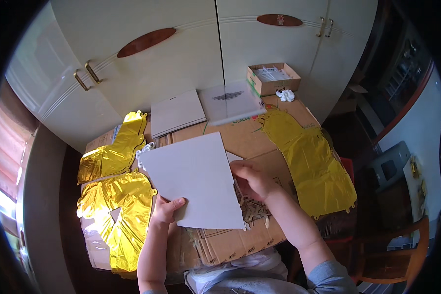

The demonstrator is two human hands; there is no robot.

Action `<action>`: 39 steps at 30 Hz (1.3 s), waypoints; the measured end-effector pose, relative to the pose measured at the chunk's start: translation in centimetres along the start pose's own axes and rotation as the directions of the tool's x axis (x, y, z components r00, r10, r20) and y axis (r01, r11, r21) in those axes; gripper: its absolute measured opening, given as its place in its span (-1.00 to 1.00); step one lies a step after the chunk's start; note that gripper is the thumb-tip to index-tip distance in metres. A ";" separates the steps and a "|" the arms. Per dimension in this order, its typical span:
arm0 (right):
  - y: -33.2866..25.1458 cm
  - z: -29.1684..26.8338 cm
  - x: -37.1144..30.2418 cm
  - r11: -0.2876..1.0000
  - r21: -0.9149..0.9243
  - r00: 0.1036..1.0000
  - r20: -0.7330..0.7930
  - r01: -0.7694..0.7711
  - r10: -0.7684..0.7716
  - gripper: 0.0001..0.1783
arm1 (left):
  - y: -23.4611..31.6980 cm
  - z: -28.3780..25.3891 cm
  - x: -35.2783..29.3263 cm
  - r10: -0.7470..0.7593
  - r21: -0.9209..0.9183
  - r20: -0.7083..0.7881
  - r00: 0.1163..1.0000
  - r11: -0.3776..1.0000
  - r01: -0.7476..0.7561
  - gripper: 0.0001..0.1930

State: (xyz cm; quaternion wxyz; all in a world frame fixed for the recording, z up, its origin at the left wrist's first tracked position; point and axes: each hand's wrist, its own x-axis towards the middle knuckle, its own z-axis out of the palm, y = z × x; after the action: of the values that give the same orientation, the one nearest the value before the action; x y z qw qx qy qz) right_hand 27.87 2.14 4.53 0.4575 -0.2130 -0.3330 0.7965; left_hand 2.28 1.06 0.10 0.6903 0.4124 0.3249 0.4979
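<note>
Over the cardboard (240, 137): you are holding one pale board (191, 181), its lower-left corner sitting in your left hand (167, 208) and its right edge running just beside your right hand (252, 180).
Left grip: your thumb is pressing on the board's upper face, clamping it against fingers that are hiding underneath.
Right grip: your fingers are curling at the edge, partly in shadow; whether they are pinching anything cannot be told.
Forearms: your left forearm (152, 255) is rising almost straight from the lower edge; your right forearm (299, 223) is slanting inward from the lower right.
Gold foil pieces: three are lying flat, two at your left (115, 152) (132, 196), one at your right (311, 161).
Far side: one stack of pale boards (178, 113), one clear plastic sheet (232, 105), one box (269, 87) and one crumpled white wad (285, 95) are resting there.
Small pale pieces (255, 213): one heap, too jumbled for counting, is lying below your right hand.
</note>
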 end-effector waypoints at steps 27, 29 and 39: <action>-2.0 -0.8 -0.8 0.232 -0.894 0.911 0.323 0.383 -0.256 -0.84 | 0.5 -1.0 0.2 0.038 0.142 -0.110 0.993 0.990 -0.022 -0.51; -1.4 -0.9 -0.5 0.094 -0.925 0.866 0.302 0.367 -0.399 -0.82 | 0.6 -0.9 0.1 0.062 0.192 -0.122 0.991 0.981 -0.038 -0.55; -0.8 -0.6 -0.2 -0.147 -0.937 0.824 0.348 0.317 -0.446 -0.86 | 1.1 0.3 0.0 0.119 0.246 -0.166 0.979 0.966 -0.075 -0.65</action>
State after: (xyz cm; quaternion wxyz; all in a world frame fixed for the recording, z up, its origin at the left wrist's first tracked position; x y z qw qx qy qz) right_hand 28.79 2.48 4.73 0.3977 -0.3977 -0.8144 0.1425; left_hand 2.07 1.19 1.20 0.5785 0.4613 0.4223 0.5237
